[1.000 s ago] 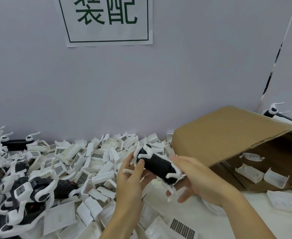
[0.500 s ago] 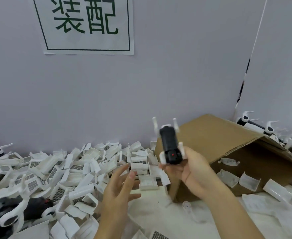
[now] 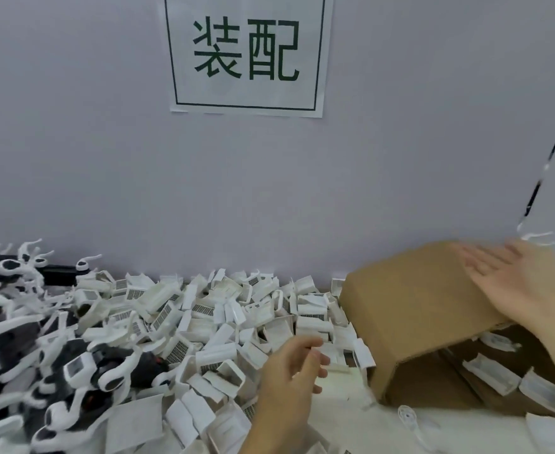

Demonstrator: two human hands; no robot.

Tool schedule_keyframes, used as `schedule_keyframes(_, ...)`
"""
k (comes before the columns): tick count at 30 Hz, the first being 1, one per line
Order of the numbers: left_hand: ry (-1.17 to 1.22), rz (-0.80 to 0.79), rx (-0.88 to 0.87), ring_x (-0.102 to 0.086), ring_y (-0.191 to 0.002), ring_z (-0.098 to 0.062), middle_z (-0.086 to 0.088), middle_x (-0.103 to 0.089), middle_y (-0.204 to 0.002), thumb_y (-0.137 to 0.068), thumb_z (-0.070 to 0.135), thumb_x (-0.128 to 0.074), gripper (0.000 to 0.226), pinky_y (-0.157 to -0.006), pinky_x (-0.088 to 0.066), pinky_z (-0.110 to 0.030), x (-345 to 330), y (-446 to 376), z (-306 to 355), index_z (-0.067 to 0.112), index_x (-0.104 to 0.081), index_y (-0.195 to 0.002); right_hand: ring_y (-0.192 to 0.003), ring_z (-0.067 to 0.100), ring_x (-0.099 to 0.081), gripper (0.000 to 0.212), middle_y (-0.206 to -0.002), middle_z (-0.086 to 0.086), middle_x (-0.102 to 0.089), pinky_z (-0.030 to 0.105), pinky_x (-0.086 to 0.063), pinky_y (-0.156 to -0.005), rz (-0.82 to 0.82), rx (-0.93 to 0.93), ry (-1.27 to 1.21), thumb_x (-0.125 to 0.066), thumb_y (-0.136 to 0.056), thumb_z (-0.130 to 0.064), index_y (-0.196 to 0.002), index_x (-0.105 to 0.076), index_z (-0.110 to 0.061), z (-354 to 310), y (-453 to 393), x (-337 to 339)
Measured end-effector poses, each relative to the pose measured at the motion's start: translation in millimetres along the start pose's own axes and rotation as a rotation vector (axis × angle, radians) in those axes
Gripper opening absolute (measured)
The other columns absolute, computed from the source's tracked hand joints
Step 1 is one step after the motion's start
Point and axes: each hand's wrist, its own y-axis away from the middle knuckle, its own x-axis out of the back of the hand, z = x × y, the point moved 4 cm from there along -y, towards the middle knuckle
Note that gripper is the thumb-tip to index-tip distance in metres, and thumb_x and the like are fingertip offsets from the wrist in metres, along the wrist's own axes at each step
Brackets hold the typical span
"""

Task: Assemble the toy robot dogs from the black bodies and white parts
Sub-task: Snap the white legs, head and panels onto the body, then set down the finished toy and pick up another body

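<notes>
Hovering left hand (image 3: 297,362), fingers loosely curled, empty | white parts (image 3: 223,326) heaped just upper left, nearer it | right hand (image 3: 512,283) spread flat, blurred, over cardboard box (image 3: 410,309)

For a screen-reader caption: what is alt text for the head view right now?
Both hands are open and empty: the left hand hovers over a heap of white parts, and the right hand is blurred above a tipped cardboard box. Black-and-white toy dogs lie at left, under a wall sign.

Matt brown cardboard box (image 3: 410,309), smooth white plastic parts (image 3: 204,309), paper sign (image 3: 248,54)
</notes>
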Motion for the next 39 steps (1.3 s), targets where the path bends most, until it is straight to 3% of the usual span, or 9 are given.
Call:
schedule_keyframes(3,-0.202,-0.132,0.013,-0.066,-0.071,-0.010,0.003,-0.073,-0.076,-0.100,0.004,-0.050,0.030,-0.067,-0.054,-0.025,-4,4,6,0.022,-0.071,-0.090,-0.090,0.022,-0.072,0.031,-0.113,0.017,-0.072,0.029,-0.050,-0.083,-0.071,-0.032,0.291,-0.038,-0.105,-0.012,-0.125,-0.059,0.000,42,35,-15)
schedule_keyframes(6,-0.509,-0.306,-0.061,-0.062,-0.077,-0.003,0.008,-0.070,-0.087,-0.099,0.017,-0.052,0.022,-0.075,-0.052,-0.019,-8,11,24,0.023,-0.072,-0.102,-0.055,0.018,-0.068,0.030,-0.072,0.013,-0.073,0.032,-0.048,-0.061,-0.142,-0.073,0.510,-0.040,-0.102,-0.003,-0.100,-0.070,-0.002,99,63,-25)
schedule_keyframes(12,-1.166,-0.580,-0.027,-0.055,-0.121,-0.019,0.004,-0.057,-0.132,-0.099,0.046,-0.053,0.034,-0.099,-0.046,-0.039,32,26,65,0.039,-0.051,-0.133,-0.041,0.020,-0.055,0.032,-0.059,0.016,-0.065,0.020,-0.038,-0.037,-0.253,-0.116,0.651,-0.044,-0.103,0.005,-0.092,-0.073,0.000,174,80,-20)
schedule_keyframes(19,-1.890,-0.309,0.117,-0.050,-0.128,-0.026,0.001,-0.047,-0.141,-0.095,0.047,-0.061,0.061,-0.101,-0.045,-0.042,153,7,134,0.028,-0.038,-0.148,-0.044,0.024,-0.055,0.033,-0.059,0.015,-0.067,0.022,-0.040,-0.042,-0.227,-0.081,0.711,-0.047,-0.102,0.006,-0.088,-0.075,-0.005,175,66,-4)
schedule_keyframes(24,-1.905,-0.450,0.428,-0.060,-0.111,-0.025,0.000,-0.029,-0.148,-0.084,0.043,-0.077,0.088,-0.078,-0.048,-0.035,204,7,139,0.035,-0.024,-0.155,-0.051,0.030,-0.056,0.029,-0.062,0.017,-0.069,0.027,-0.042,-0.049,-0.252,-0.087,0.732,-0.050,-0.102,0.003,-0.089,-0.075,-0.006,177,68,-6)
schedule_keyframes(27,-1.804,-0.505,0.393,-0.051,-0.098,-0.018,0.006,-0.035,-0.134,-0.088,0.041,-0.072,0.078,-0.076,-0.044,-0.031,206,8,132,0.037,-0.029,-0.153,-0.053,0.030,-0.056,0.028,-0.062,0.015,-0.069,0.018,-0.042,-0.039,-0.263,-0.091,0.734,-0.051,-0.101,0.004,-0.090,-0.075,-0.005,177,71,-8)
schedule_keyframes(30,-1.694,-0.440,0.330,-0.051,-0.104,-0.019,0.003,-0.038,-0.138,-0.090,0.042,-0.067,0.069,-0.084,-0.047,-0.031,201,5,119,0.035,-0.033,-0.150,-0.059,0.032,-0.058,0.028,-0.063,0.009,-0.071,0.014,-0.039,-0.039,-0.264,-0.085,0.750,-0.052,-0.101,0.003,-0.089,-0.076,-0.005,179,73,-10)
schedule_keyframes(34,-1.677,-0.390,0.356,-0.054,-0.104,-0.022,-0.002,-0.046,-0.138,-0.087,0.029,-0.073,0.064,-0.082,-0.050,-0.033,193,-4,103,0.025,-0.044,-0.143,-0.060,0.033,-0.058,0.028,-0.067,0.011,-0.071,0.032,-0.041,-0.053,-0.264,-0.077,0.779,-0.052,-0.100,0.003,-0.087,-0.076,-0.005,181,75,-13)
schedule_keyframes(39,-1.575,-0.325,0.281,-0.055,-0.091,-0.015,0.000,-0.053,-0.139,-0.085,0.032,-0.074,0.067,-0.076,-0.049,-0.026,194,-29,121,0.025,-0.043,-0.144,-0.063,0.033,-0.060,0.029,-0.075,0.014,-0.072,0.035,-0.040,-0.056,-0.283,-0.085,0.788,-0.053,-0.101,0.001,-0.088,-0.077,-0.008,181,73,-12)
